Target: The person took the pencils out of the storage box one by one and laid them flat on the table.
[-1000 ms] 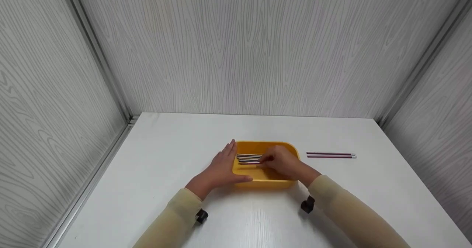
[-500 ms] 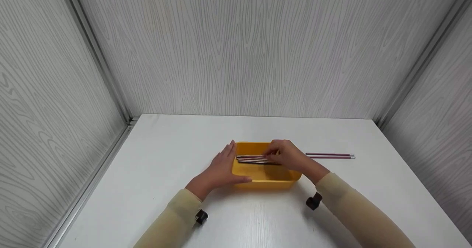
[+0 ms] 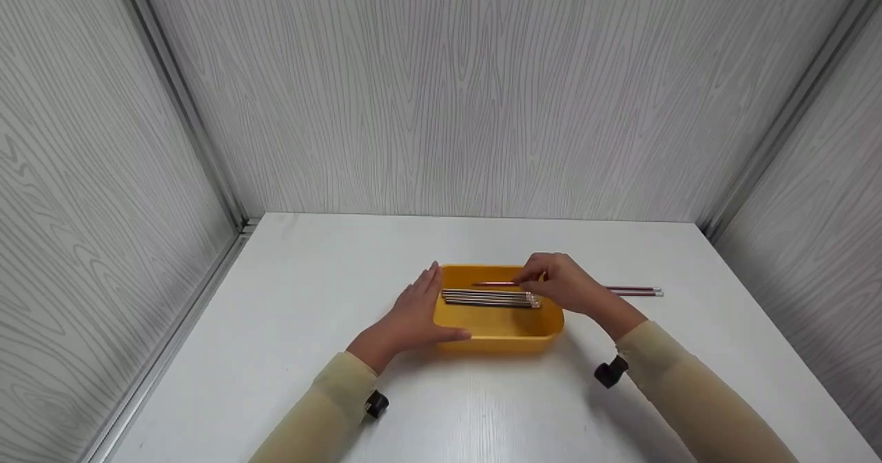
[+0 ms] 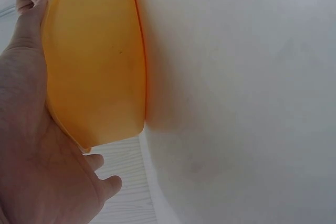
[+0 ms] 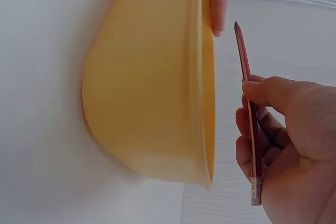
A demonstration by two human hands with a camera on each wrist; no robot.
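Note:
My left hand (image 3: 406, 315) rests against the left end of a yellow plastic tray (image 3: 499, 344), fingers straight along the end wall, thumb on the front rim. Above the tray's back right part, my right hand (image 3: 561, 284) pinches a dark red pencil (image 3: 495, 284) between thumb and fingers. In the right wrist view this pencil (image 5: 252, 124) shows its sharpened point and its metal-banded eraser end, and is apart from the tray wall (image 5: 147, 87). Several pencils (image 3: 486, 297) lie side by side inside the tray, eraser ends to the right.
Two more pencils (image 3: 634, 291) lie parallel on the white table (image 3: 331, 256) to the right of the tray, partly hidden by my right hand. Grey wood-grain panels (image 3: 455, 105) stand behind and at both sides.
My right hand has risen from inside the tray and moved back and right, now holding a pencil above the row. The eraser ends in the tray have come into view. My left hand stays put.

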